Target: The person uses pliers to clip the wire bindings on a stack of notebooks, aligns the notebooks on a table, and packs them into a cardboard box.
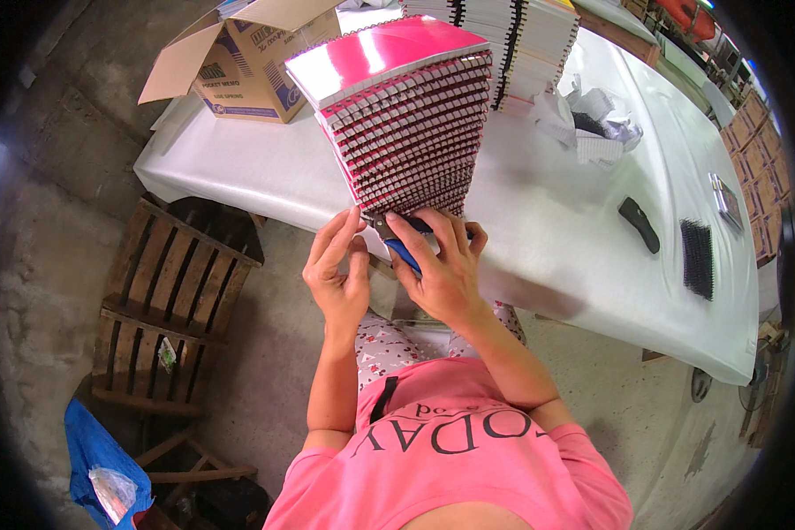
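Observation:
A tall stack of spiral-bound notebooks with pink-red covers (pixel 406 115) stands at the near edge of a white-covered table (pixel 548 230), its wire spines facing me. My right hand (pixel 442 265) grips pliers with blue handles (pixel 400 246), their tip at the bottom of the stack. My left hand (pixel 337 269) is beside it, fingers together near the lowest notebook's spine, holding nothing I can make out.
An open cardboard box (pixel 238 62) sits at the table's far left. A second stack of white notebooks (pixel 526 49) stands behind. Crumpled paper (pixel 592 124), a black tool (pixel 638 223) and black wire binding (pixel 698 258) lie at the right. A wooden pallet crate (pixel 168 300) stands on the floor.

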Demonstrator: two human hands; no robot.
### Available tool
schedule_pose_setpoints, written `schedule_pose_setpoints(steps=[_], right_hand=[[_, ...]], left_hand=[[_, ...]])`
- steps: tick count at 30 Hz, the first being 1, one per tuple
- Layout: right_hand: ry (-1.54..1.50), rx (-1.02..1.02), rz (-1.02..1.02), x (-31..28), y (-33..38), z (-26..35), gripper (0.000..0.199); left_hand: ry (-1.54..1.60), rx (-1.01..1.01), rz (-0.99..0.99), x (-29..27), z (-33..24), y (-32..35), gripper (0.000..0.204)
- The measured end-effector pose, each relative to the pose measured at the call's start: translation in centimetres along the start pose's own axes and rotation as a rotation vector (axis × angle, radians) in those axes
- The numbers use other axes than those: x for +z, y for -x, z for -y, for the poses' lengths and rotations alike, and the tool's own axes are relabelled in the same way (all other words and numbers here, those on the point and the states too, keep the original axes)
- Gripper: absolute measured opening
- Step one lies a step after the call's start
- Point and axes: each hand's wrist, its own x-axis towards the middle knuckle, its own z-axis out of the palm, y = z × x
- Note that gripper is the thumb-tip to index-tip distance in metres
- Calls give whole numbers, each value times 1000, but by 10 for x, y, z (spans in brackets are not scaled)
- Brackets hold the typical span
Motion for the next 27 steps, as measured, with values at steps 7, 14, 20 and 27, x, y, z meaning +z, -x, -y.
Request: schedule_pose_setpoints(steps=[7, 14, 20, 27], right_hand=[[-577, 215, 120, 1, -1, 5, 42], [-777, 358, 173, -12, -6, 6, 38], [-70, 41, -70, -18, -8, 10, 51], [29, 7, 20, -16, -18, 14, 46]], left_hand=[[32, 23, -12, 2, 3, 1, 45], [76, -38, 23, -1, -1, 1, 41], [14, -11, 10, 3, -5, -5, 45], [79, 5, -18, 3, 2, -8, 48]])
